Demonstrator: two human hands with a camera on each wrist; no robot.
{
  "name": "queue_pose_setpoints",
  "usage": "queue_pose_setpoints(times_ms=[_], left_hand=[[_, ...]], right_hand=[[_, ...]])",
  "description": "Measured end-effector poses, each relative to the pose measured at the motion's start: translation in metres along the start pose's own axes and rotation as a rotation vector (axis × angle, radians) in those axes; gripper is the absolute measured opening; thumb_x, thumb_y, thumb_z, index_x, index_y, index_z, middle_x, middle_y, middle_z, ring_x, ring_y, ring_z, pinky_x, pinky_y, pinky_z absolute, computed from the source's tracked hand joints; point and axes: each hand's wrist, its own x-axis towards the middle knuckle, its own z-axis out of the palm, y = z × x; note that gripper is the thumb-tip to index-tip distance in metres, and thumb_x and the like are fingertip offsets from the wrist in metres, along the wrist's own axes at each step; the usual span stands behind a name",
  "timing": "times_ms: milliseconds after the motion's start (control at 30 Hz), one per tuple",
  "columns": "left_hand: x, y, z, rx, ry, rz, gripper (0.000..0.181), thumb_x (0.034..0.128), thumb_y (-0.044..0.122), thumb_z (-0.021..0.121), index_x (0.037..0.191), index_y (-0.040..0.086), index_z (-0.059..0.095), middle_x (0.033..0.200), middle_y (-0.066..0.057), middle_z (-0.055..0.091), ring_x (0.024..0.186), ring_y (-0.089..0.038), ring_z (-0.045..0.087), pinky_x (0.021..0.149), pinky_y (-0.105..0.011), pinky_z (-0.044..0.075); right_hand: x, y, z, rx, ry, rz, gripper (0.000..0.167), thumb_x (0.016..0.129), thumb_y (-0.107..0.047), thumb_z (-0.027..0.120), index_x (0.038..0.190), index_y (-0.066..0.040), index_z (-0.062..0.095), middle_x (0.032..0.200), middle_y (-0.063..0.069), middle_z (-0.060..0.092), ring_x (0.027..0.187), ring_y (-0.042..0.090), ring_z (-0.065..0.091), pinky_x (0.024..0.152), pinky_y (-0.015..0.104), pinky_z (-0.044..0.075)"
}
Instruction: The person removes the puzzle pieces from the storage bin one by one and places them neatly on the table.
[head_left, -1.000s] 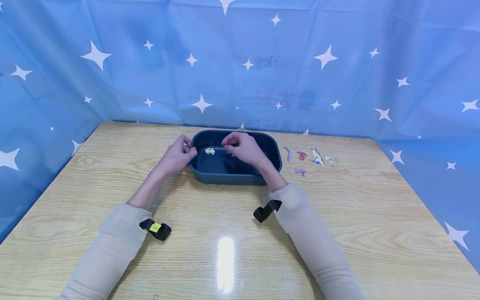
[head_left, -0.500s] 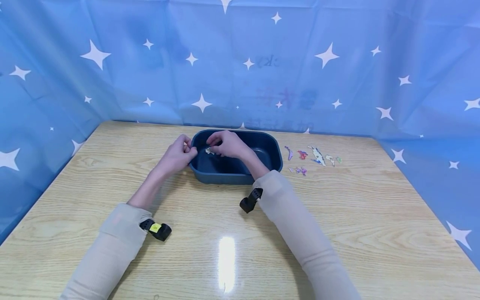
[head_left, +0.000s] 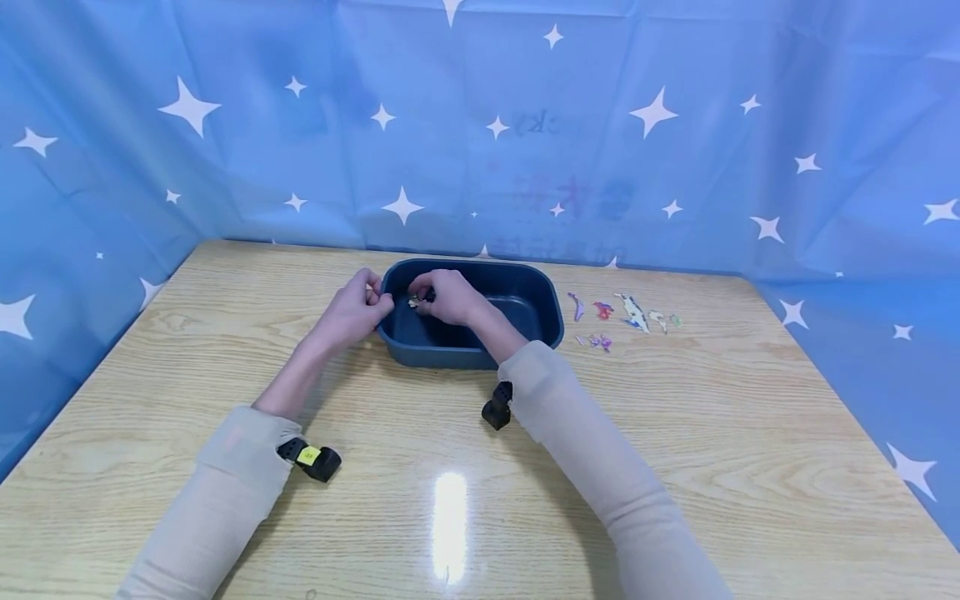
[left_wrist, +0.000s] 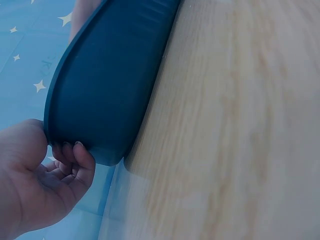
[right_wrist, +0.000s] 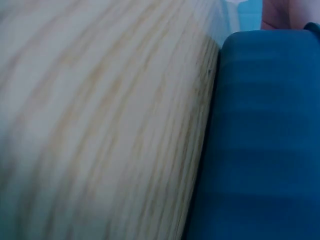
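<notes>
A dark blue rectangular bin (head_left: 442,358) stands on the wooden table. My left hand (head_left: 354,310) grips its left rim; in the left wrist view the curled fingers of the left hand (left_wrist: 55,180) press against the outer wall, while the thumb goes over the rim. Inside the bin, near its left end, my right hand (head_left: 450,298) reaches down with thumb and fingers around a small pale crumpled scrap (head_left: 413,302), pinching it. Most of the scrap is hidden by the fingers. The right wrist view shows only the bin's side (right_wrist: 265,135) and the table, not the right fingers.
Right of the bin lie several small scraps: a purple strip (head_left: 576,307), a red piece (head_left: 603,311), a larger white-and-blue piece (head_left: 632,313), a pale one (head_left: 657,321), a green bit (head_left: 676,320) and purple bits (head_left: 598,342). A blue star-patterned curtain (head_left: 480,125) hangs behind.
My right hand has moved left inside the bin, then lowered onto the pale scrap, its fingers closing around it. My left hand has stayed on the rim.
</notes>
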Motion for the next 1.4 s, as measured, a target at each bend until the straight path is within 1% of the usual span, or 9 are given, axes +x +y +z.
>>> queue_pose_setpoints(times_ms=[133, 233, 400, 633, 733, 900, 1067, 1267, 1400], left_hand=[[0.0, 0.0, 0.0, -0.002, 0.002, -0.002, 0.017, 0.1011, 0.015, 0.049, 0.11, 0.003, 0.041, 0.082, -0.007, 0.049, 0.069, -0.022, 0.053, 0.066, -0.031, 0.047], [-0.001, 0.0, 0.0, -0.002, 0.001, -0.005, 0.018, 0.1013, 0.015, 0.049, 0.111, 0.002, 0.041, 0.081, -0.007, 0.049, 0.069, -0.022, 0.053, 0.066, -0.03, 0.048], [-0.001, 0.0, 0.0, -0.005, 0.0, -0.005, 0.018, 0.1018, 0.016, 0.049, 0.111, 0.002, 0.041, 0.082, -0.008, 0.05, 0.069, -0.022, 0.054, 0.064, -0.03, 0.049], [-0.001, 0.0, 0.0, -0.007, 0.007, -0.007, 0.018, 0.1016, 0.015, 0.05, 0.111, 0.003, 0.042, 0.083, -0.008, 0.052, 0.071, -0.024, 0.056, 0.065, -0.029, 0.049], [-0.001, 0.001, 0.0, -0.005, 0.01, -0.004, 0.018, 0.1015, 0.016, 0.05, 0.111, 0.003, 0.042, 0.082, -0.008, 0.052, 0.07, -0.024, 0.057, 0.065, -0.03, 0.049], [0.0, 0.0, 0.0, -0.003, 0.013, -0.001, 0.019, 0.1019, 0.016, 0.05, 0.112, 0.003, 0.042, 0.082, -0.008, 0.052, 0.068, -0.023, 0.057, 0.065, -0.03, 0.049], [0.0, 0.0, 0.0, -0.011, 0.012, 0.0, 0.019, 0.1024, 0.016, 0.05, 0.112, 0.002, 0.042, 0.083, -0.008, 0.05, 0.07, -0.025, 0.056, 0.066, -0.031, 0.051], [0.0, 0.0, 0.0, -0.012, 0.013, -0.008, 0.018, 0.1024, 0.015, 0.049, 0.112, 0.002, 0.042, 0.084, -0.008, 0.049, 0.07, -0.025, 0.056, 0.067, -0.037, 0.054], [-0.001, 0.0, 0.002, -0.013, 0.013, -0.004, 0.018, 0.102, 0.015, 0.049, 0.112, 0.002, 0.042, 0.083, -0.008, 0.049, 0.069, -0.025, 0.056, 0.067, -0.037, 0.055]], right_hand=[[0.0, -0.001, -0.001, -0.008, -0.025, 0.007, 0.029, 0.095, -0.01, 0.07, 0.124, -0.004, 0.068, 0.114, 0.01, 0.068, 0.105, 0.021, 0.061, 0.094, 0.032, 0.048], [-0.002, -0.001, -0.002, -0.007, -0.041, 0.023, 0.031, 0.095, -0.013, 0.072, 0.124, -0.002, 0.067, 0.116, 0.012, 0.068, 0.108, 0.022, 0.061, 0.094, 0.032, 0.049], [-0.004, -0.003, -0.004, -0.006, -0.036, 0.047, 0.032, 0.093, -0.018, 0.074, 0.12, -0.002, 0.068, 0.115, 0.012, 0.068, 0.107, 0.023, 0.061, 0.094, 0.033, 0.049], [-0.011, -0.003, -0.008, 0.019, 0.03, 0.051, 0.031, 0.093, -0.025, 0.075, 0.115, -0.005, 0.068, 0.111, 0.01, 0.068, 0.103, 0.021, 0.062, 0.091, 0.033, 0.051], [-0.014, -0.003, -0.01, 0.019, 0.059, 0.03, 0.031, 0.093, -0.028, 0.075, 0.113, -0.006, 0.068, 0.11, 0.009, 0.069, 0.103, 0.02, 0.063, 0.09, 0.032, 0.051], [-0.024, -0.003, -0.011, 0.029, 0.112, -0.031, 0.031, 0.093, -0.031, 0.074, 0.111, -0.006, 0.069, 0.106, 0.008, 0.07, 0.098, 0.018, 0.065, 0.087, 0.029, 0.052], [-0.039, 0.001, -0.012, 0.077, 0.171, -0.065, 0.031, 0.092, -0.03, 0.076, 0.111, -0.005, 0.07, 0.104, 0.008, 0.07, 0.093, 0.018, 0.068, 0.086, 0.029, 0.054], [-0.053, 0.006, -0.012, 0.14, 0.233, -0.074, 0.034, 0.092, -0.027, 0.077, 0.116, -0.004, 0.07, 0.104, 0.009, 0.069, 0.092, 0.019, 0.068, 0.086, 0.031, 0.054], [-0.061, 0.01, -0.013, 0.175, 0.268, -0.091, 0.034, 0.091, -0.025, 0.077, 0.116, -0.003, 0.07, 0.105, 0.009, 0.069, 0.092, 0.02, 0.067, 0.086, 0.033, 0.054]])
